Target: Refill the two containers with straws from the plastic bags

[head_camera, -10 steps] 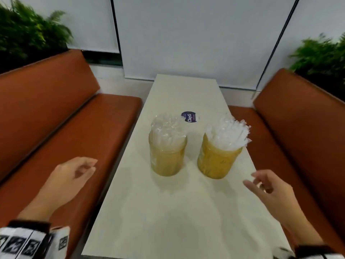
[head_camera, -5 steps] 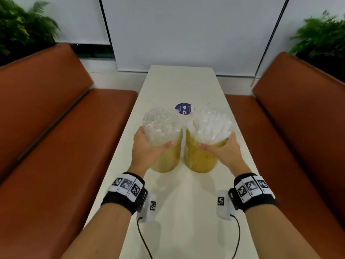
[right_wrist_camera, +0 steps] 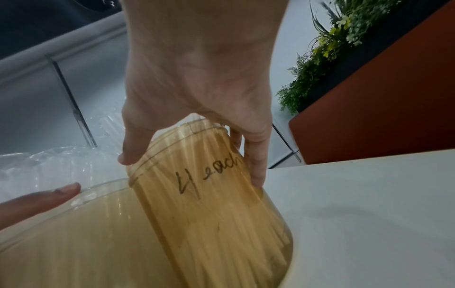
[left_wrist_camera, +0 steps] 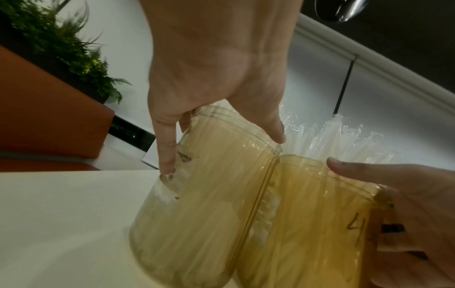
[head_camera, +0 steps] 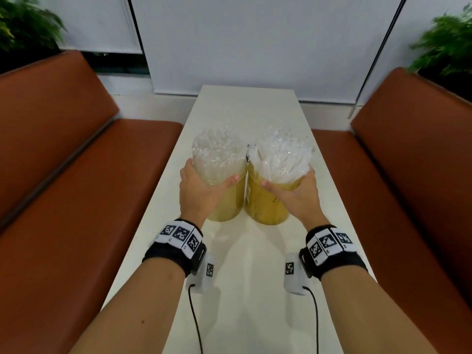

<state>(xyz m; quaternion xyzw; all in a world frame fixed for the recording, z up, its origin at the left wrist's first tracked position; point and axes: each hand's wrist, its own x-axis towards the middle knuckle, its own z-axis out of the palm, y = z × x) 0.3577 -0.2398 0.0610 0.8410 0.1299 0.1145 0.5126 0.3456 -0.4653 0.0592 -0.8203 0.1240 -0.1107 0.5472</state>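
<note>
Two amber see-through containers stand side by side and touch in the middle of the white table (head_camera: 255, 290). My left hand (head_camera: 201, 190) grips the left container (head_camera: 227, 203) near its rim, thumb in front, fingers round its far side. My right hand (head_camera: 293, 192) grips the right container (head_camera: 265, 208) the same way. Clear wrapped straws (head_camera: 217, 154) stick out of the left one, white wrapped straws (head_camera: 281, 154) out of the right one. In the wrist views the left container (left_wrist_camera: 197, 204) and the right container (right_wrist_camera: 209, 194), marked with handwriting, are packed with straws.
Orange bench seats run along both sides of the table, the left bench (head_camera: 63, 200) and the right bench (head_camera: 408, 200). Green plants (head_camera: 447, 44) stand behind the backrests. A white blind (head_camera: 255, 42) hangs past the table's far end.
A second ago both hands hovered apart from the containers, which stood with a gap between them. Now each hand grips one, and the containers stand pressed together nearer me.
</note>
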